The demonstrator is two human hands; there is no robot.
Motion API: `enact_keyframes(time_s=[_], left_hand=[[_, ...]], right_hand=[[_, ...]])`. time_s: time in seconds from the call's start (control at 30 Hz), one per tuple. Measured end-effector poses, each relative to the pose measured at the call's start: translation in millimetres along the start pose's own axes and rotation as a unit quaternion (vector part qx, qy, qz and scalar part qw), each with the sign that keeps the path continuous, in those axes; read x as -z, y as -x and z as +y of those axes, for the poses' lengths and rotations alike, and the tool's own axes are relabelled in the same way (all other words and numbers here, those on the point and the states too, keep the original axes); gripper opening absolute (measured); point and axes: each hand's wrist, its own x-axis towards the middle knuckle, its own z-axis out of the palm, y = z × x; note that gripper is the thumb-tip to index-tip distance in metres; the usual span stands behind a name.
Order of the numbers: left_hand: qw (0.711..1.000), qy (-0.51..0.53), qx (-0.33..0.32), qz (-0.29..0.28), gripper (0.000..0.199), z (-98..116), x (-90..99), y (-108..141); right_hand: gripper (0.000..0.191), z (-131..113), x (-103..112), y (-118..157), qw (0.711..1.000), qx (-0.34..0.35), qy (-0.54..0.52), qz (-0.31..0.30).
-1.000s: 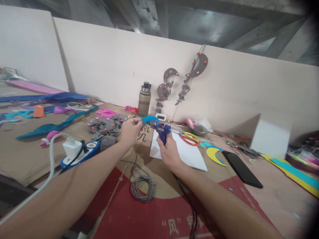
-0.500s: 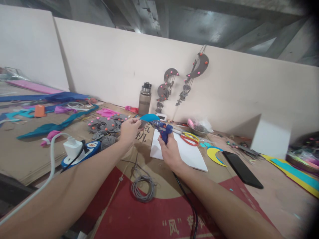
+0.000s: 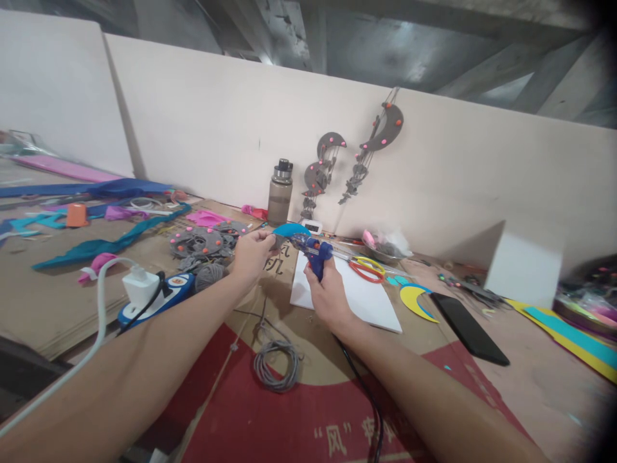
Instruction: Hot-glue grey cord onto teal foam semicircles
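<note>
Pinched in the fingers of my left hand [image 3: 254, 254] is a curved blue piece [image 3: 292, 229], apparently a crescent, with a dark grey part showing at its lower edge. My right hand [image 3: 328, 294] is wrapped round the grip of a blue hot glue gun [image 3: 318, 252]. The gun's nozzle points left, close to the blue piece; whether it touches cannot be made out. Beneath the gun lies a white sheet [image 3: 351, 292], and a black cord [image 3: 359, 373] runs down past my right wrist. A coil of grey cord [image 3: 277, 365] rests on the cardboard nearer to me.
Left of my hands are a power strip [image 3: 180, 283] with a white plug and grey moon shapes [image 3: 197, 243] with pink dots. At right lie scissors [image 3: 369, 269], a yellow crescent [image 3: 417, 303] and a black phone [image 3: 470, 328]. A water bottle [image 3: 279, 196] stands behind.
My left hand and the blue piece have shifted slightly right and down, with the grey part turned a little. The glue gun has barely moved.
</note>
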Motion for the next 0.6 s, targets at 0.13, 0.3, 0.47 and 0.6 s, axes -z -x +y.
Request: enact_keyframes(time_s=[0.13, 0.3, 0.47, 0.6], left_hand=[[0.999, -0.036, -0.019, -0.005, 0.017, -3.5, -0.3, 0.4], [0.993, -0.109, -0.034, 0.006, 0.015, -5.7, -0.9, 2.0], [0.992, -0.121, -0.029, -0.005, 0.013, -8.0, -1.6, 0.9], [0.996, -0.089, 0.001, -0.015, 0.012, -12.4, -2.2, -1.5]], right_hand=[[0.026, -4.1, 0.4, 1.7, 1.000, 0.003, 0.007, -0.005], [0.026, -4.9, -0.5, 3.3, 1.000, 0.013, 0.010, -0.008], [0.027, -4.4, -0.6, 4.0, 1.000, 0.017, 0.012, -0.011], [0.025, -2.2, -1.9, 3.8, 1.000, 0.012, -0.018, -0.003]])
